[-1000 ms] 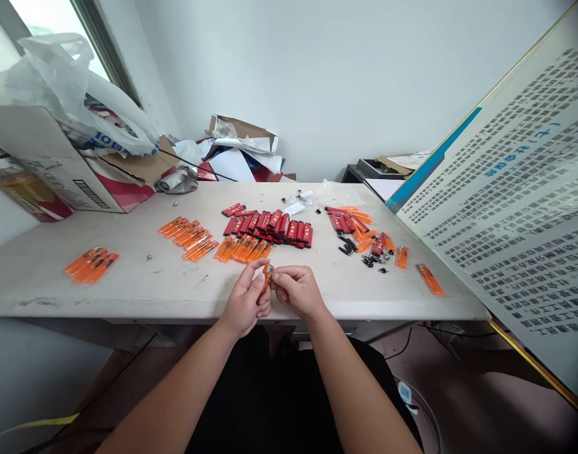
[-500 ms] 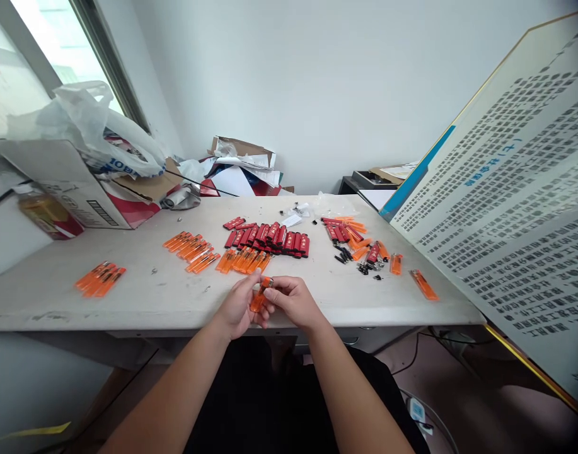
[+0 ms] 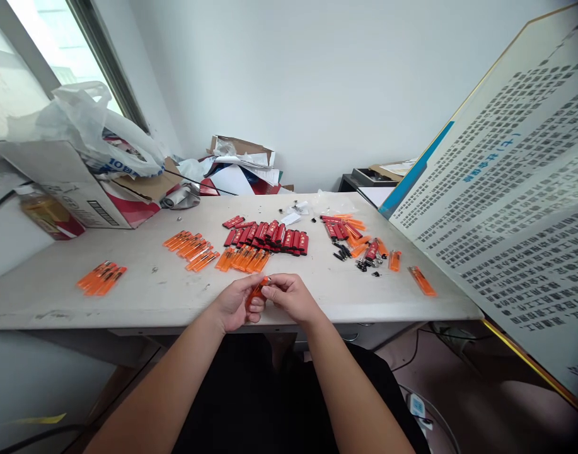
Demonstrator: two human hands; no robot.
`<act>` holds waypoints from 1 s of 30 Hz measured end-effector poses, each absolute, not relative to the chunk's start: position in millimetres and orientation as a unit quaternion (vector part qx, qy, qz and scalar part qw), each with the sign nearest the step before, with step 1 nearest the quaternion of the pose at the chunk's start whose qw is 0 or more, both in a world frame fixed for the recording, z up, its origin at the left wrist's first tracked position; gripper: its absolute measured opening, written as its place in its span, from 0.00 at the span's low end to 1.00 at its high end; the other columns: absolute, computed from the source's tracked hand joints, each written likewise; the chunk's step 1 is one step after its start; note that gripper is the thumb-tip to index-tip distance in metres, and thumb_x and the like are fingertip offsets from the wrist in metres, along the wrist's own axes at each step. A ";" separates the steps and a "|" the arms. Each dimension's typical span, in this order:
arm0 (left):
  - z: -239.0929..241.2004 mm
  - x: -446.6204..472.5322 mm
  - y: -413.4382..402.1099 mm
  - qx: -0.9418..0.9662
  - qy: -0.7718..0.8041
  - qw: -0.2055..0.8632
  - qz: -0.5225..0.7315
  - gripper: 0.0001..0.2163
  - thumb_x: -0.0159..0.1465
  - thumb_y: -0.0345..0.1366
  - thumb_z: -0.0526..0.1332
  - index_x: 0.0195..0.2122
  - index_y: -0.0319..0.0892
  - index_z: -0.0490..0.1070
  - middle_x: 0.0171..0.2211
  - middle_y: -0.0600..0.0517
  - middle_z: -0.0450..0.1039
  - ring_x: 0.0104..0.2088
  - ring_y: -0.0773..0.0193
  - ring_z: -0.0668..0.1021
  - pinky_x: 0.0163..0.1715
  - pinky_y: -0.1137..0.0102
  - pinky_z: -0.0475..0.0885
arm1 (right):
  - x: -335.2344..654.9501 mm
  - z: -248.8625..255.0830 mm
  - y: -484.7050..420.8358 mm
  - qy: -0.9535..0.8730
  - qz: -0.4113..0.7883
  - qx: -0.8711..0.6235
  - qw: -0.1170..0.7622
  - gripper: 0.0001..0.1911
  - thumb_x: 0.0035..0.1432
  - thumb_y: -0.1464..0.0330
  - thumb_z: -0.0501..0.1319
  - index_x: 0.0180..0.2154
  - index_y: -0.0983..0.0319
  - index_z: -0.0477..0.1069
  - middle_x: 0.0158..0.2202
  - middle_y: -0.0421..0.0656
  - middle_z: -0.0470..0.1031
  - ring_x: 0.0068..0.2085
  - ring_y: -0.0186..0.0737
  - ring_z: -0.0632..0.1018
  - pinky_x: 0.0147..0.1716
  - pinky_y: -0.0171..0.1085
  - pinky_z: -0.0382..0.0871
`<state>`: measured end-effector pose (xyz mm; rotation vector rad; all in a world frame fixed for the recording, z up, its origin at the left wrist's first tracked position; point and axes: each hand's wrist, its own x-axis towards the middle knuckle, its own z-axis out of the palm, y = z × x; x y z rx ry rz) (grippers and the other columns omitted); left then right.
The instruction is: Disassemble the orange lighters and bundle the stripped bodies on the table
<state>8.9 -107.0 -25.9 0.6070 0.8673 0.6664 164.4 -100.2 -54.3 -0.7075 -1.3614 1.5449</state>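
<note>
My left hand [image 3: 236,302] is wrapped round an orange see-through lighter [image 3: 257,292] held above the table's front edge. My right hand [image 3: 293,298] pinches at the same lighter's top end with thumb and forefinger; whether a small part sits between them is too small to tell. Just beyond the hands lies a row of orange lighters [image 3: 244,259], touching a pile of red-wrapped lighters [image 3: 270,237]. Further orange lighters [image 3: 189,247] form a group to the left, and another small group [image 3: 102,277] lies at the far left.
At right, mixed red and orange lighters lie by black parts [image 3: 343,252] and small metal pieces [image 3: 364,265]. One orange lighter [image 3: 421,280] lies apart near a large printed board [image 3: 506,189]. A cardboard box [image 3: 75,183], plastic bag [image 3: 104,126] and bottle [image 3: 47,211] stand left.
My left fingers have curled closer round the lighter, covering more of it. My right hand has shifted slightly left and stays at its top end. The piles are unchanged.
</note>
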 end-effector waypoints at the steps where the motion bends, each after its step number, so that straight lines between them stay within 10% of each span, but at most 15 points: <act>1: -25.5 8.4 -106.8 0.282 0.401 0.813 0.313 0.15 0.56 0.47 0.64 0.28 0.40 0.65 0.17 0.58 0.53 0.16 0.73 0.57 0.16 0.78 0.50 | 164.3 -53.6 -100.4 -0.554 0.630 -0.288 0.462 0.17 0.48 0.58 0.69 0.32 0.66 0.76 0.20 0.36 0.65 0.23 0.26 0.62 0.23 0.28 0.55; 17: -24.8 21.3 -106.4 0.216 0.393 0.784 0.429 0.12 0.57 0.43 0.57 0.23 0.39 0.62 0.16 0.58 0.52 0.14 0.75 0.53 0.14 0.79 0.47 | 157.0 -58.1 -96.6 -0.448 0.668 -0.312 0.505 0.19 0.45 0.58 0.70 0.36 0.64 0.74 0.23 0.36 0.71 0.16 0.21 0.56 0.15 0.29 0.47; 30: -21.1 19.8 -110.8 0.212 0.353 0.775 0.479 0.14 0.61 0.45 0.58 0.30 0.37 0.68 0.21 0.54 0.59 0.19 0.72 0.61 0.18 0.76 0.58 | 157.9 -54.5 -97.3 -0.350 0.674 -0.300 0.577 0.18 0.44 0.60 0.71 0.33 0.64 0.71 0.14 0.27 0.52 0.15 0.20 0.50 0.15 0.27 0.43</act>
